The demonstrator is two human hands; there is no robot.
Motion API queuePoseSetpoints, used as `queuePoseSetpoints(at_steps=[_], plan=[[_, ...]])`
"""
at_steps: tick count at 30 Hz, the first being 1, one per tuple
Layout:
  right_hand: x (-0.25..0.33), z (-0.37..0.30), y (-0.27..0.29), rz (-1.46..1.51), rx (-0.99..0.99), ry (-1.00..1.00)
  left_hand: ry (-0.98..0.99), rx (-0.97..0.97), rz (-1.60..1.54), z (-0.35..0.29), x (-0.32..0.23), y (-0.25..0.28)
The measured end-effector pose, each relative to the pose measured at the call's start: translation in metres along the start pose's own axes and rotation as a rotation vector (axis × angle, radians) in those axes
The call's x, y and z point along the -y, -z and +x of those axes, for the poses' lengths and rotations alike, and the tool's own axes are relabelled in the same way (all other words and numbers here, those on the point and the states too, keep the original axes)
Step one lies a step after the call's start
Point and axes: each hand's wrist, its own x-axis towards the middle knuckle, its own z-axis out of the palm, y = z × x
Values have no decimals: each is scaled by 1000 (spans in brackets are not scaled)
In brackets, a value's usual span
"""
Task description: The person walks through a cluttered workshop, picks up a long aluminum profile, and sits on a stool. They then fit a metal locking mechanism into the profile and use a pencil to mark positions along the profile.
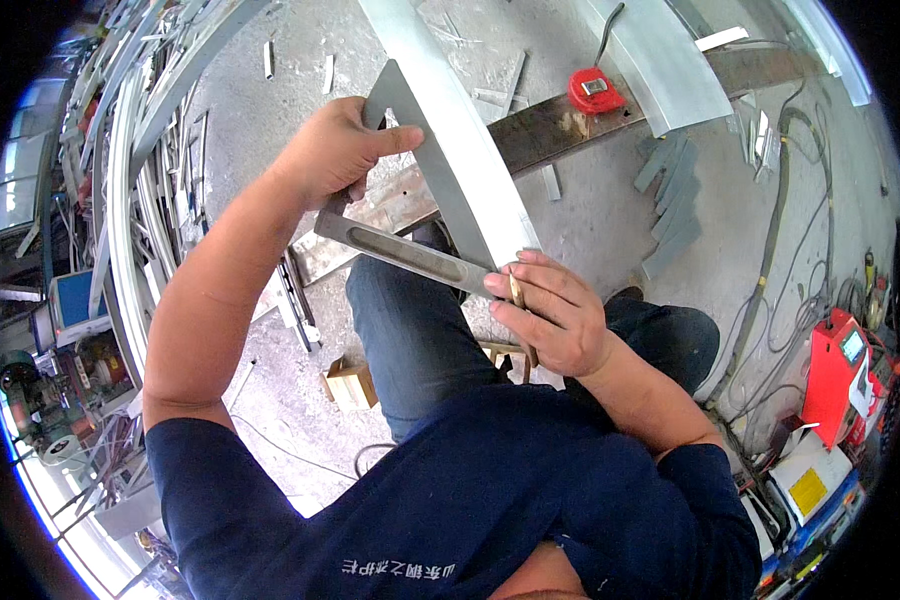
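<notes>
My left hand [345, 150] grips a grey metal set square [410, 130], its thumb lying over the blade and its fingers wrapped round the frame. The long blade lies along the edge of a bright flat metal bar [460, 120], and the thick slotted arm [400, 255] slants down to the bar's near end. There my right hand [560, 310] is closed, its fingertips at the bar's end and the square's corner. Between those fingers runs a thin brass-coloured stick [517, 290], like a pen or scriber; its tip is hidden.
A red tape measure [595, 92] rests on a rusty steel beam [560, 130] crossing under the bar. Beside it lies a wide metal channel [665, 70]. Long metal profiles [130, 150] stand at left. A red machine [838, 375] and cables are at right; a small carton [350, 385] sits below.
</notes>
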Motion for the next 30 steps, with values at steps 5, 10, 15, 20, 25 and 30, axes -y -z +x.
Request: queuePoseSetpoints(at_steps=[5, 10, 15, 20, 25, 30], plan=[[0, 0, -1, -10, 8, -3, -29, -17, -7, 1, 4, -1], [-2, -2, 0, -13, 30, 4, -31, -45, -1, -2, 2, -4], [0, -1, 2, 10, 34, -12, -59, -22, -5, -1, 2, -3], [-2, -2, 1, -6, 31, -1, -55, -60, 22, -2, 3, -5], [-2, -1, 0, -6, 16, -1, -28, -30, 18, -4, -2, -3], [-1, -3, 0, -4, 19, -1, -27, -52, 50, -4, 0, -6]])
